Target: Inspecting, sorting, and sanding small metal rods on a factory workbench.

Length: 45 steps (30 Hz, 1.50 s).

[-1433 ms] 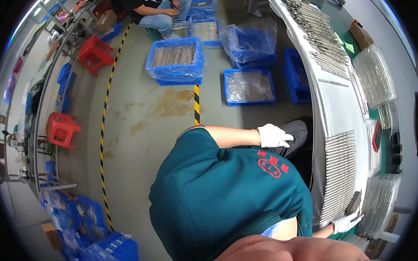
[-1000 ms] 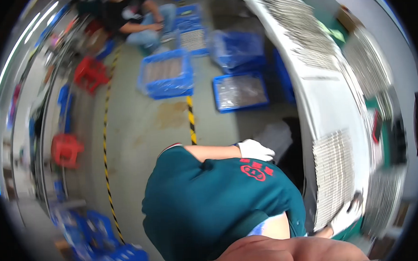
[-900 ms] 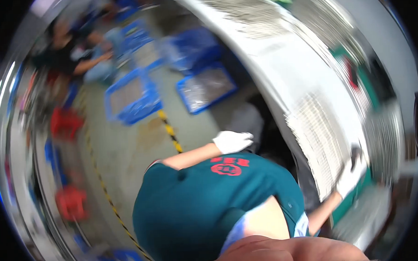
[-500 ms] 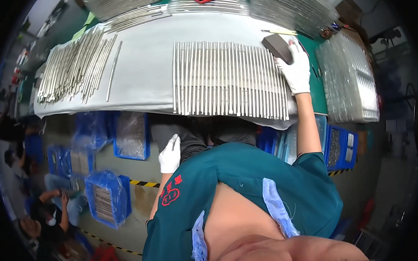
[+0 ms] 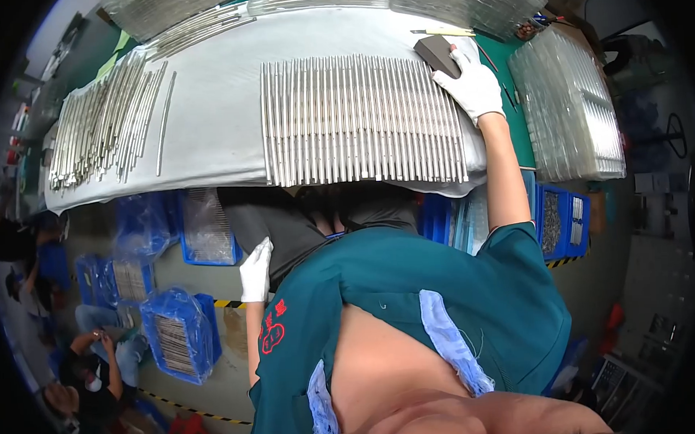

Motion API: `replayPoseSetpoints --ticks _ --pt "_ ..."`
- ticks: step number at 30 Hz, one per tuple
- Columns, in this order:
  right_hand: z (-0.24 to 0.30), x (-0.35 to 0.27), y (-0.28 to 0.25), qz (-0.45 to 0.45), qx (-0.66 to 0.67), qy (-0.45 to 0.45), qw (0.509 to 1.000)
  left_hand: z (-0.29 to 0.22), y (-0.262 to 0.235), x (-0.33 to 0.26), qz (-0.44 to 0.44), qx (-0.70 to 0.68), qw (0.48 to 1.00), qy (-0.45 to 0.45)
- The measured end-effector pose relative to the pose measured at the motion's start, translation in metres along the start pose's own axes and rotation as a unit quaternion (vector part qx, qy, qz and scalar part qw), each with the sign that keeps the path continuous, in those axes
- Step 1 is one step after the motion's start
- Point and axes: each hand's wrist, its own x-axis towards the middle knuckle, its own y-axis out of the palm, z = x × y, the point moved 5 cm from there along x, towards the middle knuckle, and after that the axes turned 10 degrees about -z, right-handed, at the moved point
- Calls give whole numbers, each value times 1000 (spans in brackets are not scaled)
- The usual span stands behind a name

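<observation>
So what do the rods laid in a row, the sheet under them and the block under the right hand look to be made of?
Rods: metal, likely steel, silvery with a bright sheen. Sheet: pale grey, matte, draping over the table edge, so cloth or soft plastic. Block under the gloved right hand: dark and matte; material unclear.

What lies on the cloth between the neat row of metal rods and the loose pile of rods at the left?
Head view: bare grey cloth separates the row of rods from the loose pile.
</observation>
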Motion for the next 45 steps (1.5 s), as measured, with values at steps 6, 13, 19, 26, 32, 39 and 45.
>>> replayPoseSetpoints --ticks 6,13,19,26,32,39,45 --pt "2 9 -13 -99 421 43 901 0 11 -22 68 -221 936 -265" --pt "92 54 43 210 655 16 726 -8 36 -10 90 17 988 127" --pt "124 82 70 318 731 41 603 11 29 -20 -3 -105 994 12" --pt "124 73 60 352 749 -5 561 24 22 -29 -75 57 987 128" --pt "120 80 70 275 747 59 603 27 24 -13 -44 22 991 128" --pt "67 51 -8 -68 494 4 867 -50 -29 32 -1 -134 979 -153" --pt "33 54 21 -181 557 40 810 -125 -92 94 -147 -112 980 71"
